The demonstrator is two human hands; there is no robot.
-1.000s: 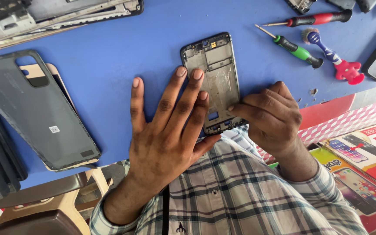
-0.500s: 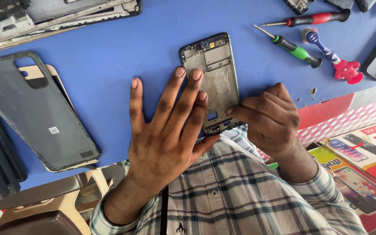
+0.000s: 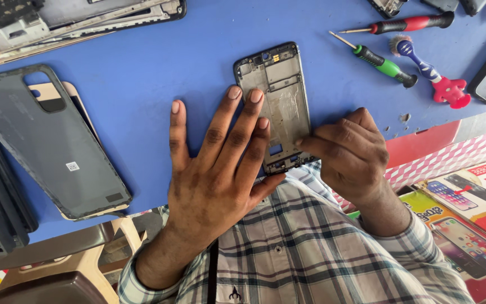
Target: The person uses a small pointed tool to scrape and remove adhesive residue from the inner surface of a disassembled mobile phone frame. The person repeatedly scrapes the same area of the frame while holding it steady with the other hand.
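While the left hand (image 3: 220, 169) lies flat with fingers spread, its fingertips pressing the left edge of the phone frame (image 3: 277, 101), the right hand (image 3: 350, 155) pinches the frame's near right edge. That frame rests on the blue table (image 3: 158, 62), long axis running near to far, between both hands. Its near end is hidden behind the fingers, so what the right hand's fingertips hold there is hard to make out.

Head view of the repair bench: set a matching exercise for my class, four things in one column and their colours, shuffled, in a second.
Things:
1. phone frame under both hands
2. back cover at far left
3. nearer screwdriver
4. brush beside it

Colours:
A. green and black handle
B. blue handle, red base
C. dark grey panel
D. black rim, pale metal middle

Pairs: 1-D, 2-C, 3-A, 4-B
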